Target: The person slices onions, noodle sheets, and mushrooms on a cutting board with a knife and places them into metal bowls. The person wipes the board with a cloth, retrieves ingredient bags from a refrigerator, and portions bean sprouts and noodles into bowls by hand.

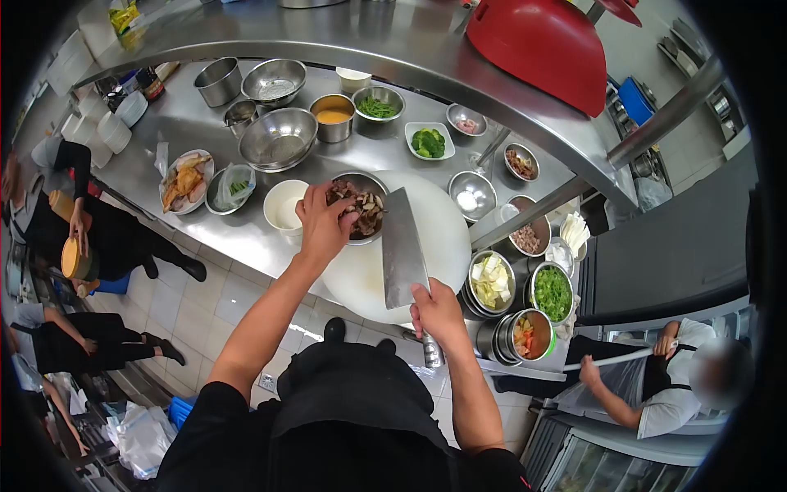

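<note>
My right hand [436, 313] grips a cleaver [403, 250] by its handle, the broad blade lying over the round white cutting board [447, 238]. My left hand [323, 221] is at a metal bowl [375, 178] of chopped dark brown pieces [369, 215], possibly mushroom. Its fingers are apart and touch the pieces at the bowl's left side; whether any are pinched is unclear. The blade's upper corner is close to the bowl's right edge. Just left of my left hand stands a white tub [284, 205].
Steel pots with cut cabbage [490, 280], chopped greens [552, 293] and orange pieces [531, 338] stand right of the board. Broccoli [428, 143] and steel bowls [279, 138] sit behind. A steel shelf [344, 41] overhangs the counter. Other people work left and right.
</note>
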A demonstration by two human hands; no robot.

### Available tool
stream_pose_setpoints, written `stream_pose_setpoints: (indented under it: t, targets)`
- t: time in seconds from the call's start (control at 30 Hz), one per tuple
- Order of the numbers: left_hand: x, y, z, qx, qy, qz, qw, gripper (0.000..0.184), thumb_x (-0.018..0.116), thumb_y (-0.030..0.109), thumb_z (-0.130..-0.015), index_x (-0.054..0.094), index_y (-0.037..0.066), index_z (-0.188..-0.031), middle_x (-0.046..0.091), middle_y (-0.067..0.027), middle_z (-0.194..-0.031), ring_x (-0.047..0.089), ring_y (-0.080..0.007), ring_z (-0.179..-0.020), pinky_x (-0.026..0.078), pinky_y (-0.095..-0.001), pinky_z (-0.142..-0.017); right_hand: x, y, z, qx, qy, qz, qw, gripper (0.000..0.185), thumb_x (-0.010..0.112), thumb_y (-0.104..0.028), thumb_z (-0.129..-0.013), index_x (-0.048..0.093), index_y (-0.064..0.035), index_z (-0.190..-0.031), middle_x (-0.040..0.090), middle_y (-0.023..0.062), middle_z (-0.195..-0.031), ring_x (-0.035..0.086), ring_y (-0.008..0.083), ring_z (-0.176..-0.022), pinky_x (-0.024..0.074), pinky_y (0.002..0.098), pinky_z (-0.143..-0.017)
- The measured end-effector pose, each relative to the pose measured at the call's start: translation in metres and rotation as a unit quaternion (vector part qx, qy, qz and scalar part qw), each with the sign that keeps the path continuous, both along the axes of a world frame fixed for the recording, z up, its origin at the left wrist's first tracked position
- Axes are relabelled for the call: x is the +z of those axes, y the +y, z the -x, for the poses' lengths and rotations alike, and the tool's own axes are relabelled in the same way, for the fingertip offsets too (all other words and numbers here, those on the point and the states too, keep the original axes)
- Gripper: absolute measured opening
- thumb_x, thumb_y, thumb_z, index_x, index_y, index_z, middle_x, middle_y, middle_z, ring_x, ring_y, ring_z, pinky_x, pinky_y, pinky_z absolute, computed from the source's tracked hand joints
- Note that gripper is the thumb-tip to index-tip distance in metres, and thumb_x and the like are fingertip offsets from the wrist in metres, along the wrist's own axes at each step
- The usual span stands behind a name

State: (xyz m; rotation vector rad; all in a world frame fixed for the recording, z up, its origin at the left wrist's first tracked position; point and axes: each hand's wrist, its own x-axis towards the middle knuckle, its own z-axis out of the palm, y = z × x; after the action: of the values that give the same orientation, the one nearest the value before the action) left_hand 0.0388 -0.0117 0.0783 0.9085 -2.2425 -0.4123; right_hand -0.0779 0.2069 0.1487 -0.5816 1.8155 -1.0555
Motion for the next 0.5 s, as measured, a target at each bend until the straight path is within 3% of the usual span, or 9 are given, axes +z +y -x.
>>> stream_pose_setpoints:
  t: [0.13, 0.23, 0.33, 0.43, 0.47, 0.5]
  targets:
    - [-0.004, 0.002, 0.015, 0.043, -0.140, 0.043, 0.988, 0.018, 0.078, 0.020, -0.066, 0.075, 0.013, -0.082, 0.042, -0.0182, -0.137, 0.030, -0.0394, -0.130, 0.023, -0.0551, -0.099, -0.018, 0.004, 0.004, -0.037, 0.060, 0.003, 0.997, 0.025, 0.046, -0.018, -0.096, 0.048, 0.0015, -0.081, 0.050, 0.0064, -0.055, 0.049, 0.0145, -0.039, 0.0407, 0.0312, -0.035]
    - [-0.018, -0.007, 0.021, 0.056, -0.132, 0.070, 0.987, 0.017, 0.080, 0.020, -0.063, 0.075, 0.013, -0.077, 0.039, -0.0184, -0.140, 0.026, -0.0394, -0.132, 0.022, -0.0559, -0.101, -0.024, 0.008, 0.008, -0.057, 0.073, -0.008, 0.996, 0.026, 0.047, -0.019, -0.096, 0.048, 0.0019, -0.080, 0.050, 0.0069, -0.055, 0.050, 0.0134, -0.039, 0.0401, 0.0304, -0.034]
    - [-0.015, -0.004, 0.009, 0.031, -0.060, 0.014, 0.998, 0.013, 0.078, 0.017, -0.065, 0.075, 0.014, -0.077, 0.040, -0.0197, -0.140, 0.030, -0.0392, -0.130, 0.023, -0.0563, -0.100, -0.035, 0.013, 0.016, -0.062, 0.084, -0.016, 0.994, 0.025, 0.048, -0.018, -0.094, 0.049, 0.0027, -0.080, 0.055, 0.0131, -0.056, 0.055, 0.0236, -0.041, 0.0447, 0.0376, -0.040]
    - [-0.013, -0.009, -0.007, 0.008, 0.030, -0.084, 0.996, 0.014, 0.077, 0.018, -0.067, 0.076, 0.014, -0.081, 0.045, -0.0196, -0.137, 0.032, -0.0379, -0.130, 0.021, -0.0555, -0.101, -0.056, 0.012, 0.020, -0.050, 0.275, 0.020, 0.960, 0.023, 0.049, -0.015, -0.091, 0.050, 0.0035, -0.079, 0.059, 0.0214, -0.061, 0.059, 0.0368, -0.051, 0.0480, 0.0463, -0.053]
    - [-0.011, -0.010, -0.014, 0.005, 0.051, -0.101, 0.994, 0.015, 0.076, 0.018, -0.071, 0.076, 0.015, -0.085, 0.047, -0.0200, -0.135, 0.038, -0.0359, -0.128, 0.029, -0.0504, -0.101, -0.053, 0.015, 0.021, -0.032, 0.366, -0.004, 0.930, 0.019, 0.051, -0.013, -0.088, 0.053, 0.0044, -0.082, 0.060, 0.0266, -0.068, 0.059, 0.0438, -0.065, 0.0473, 0.0515, -0.064]
    - [-0.008, -0.009, -0.017, 0.003, 0.077, -0.132, 0.988, 0.015, 0.076, 0.018, -0.071, 0.076, 0.015, -0.086, 0.047, -0.0199, -0.135, 0.040, -0.0356, -0.127, 0.033, -0.0483, -0.100, -0.046, 0.013, 0.019, -0.035, 0.384, -0.017, 0.923, 0.018, 0.052, -0.013, -0.087, 0.054, 0.0047, -0.083, 0.060, 0.0264, -0.068, 0.060, 0.0430, -0.065, 0.0474, 0.0513, -0.064]
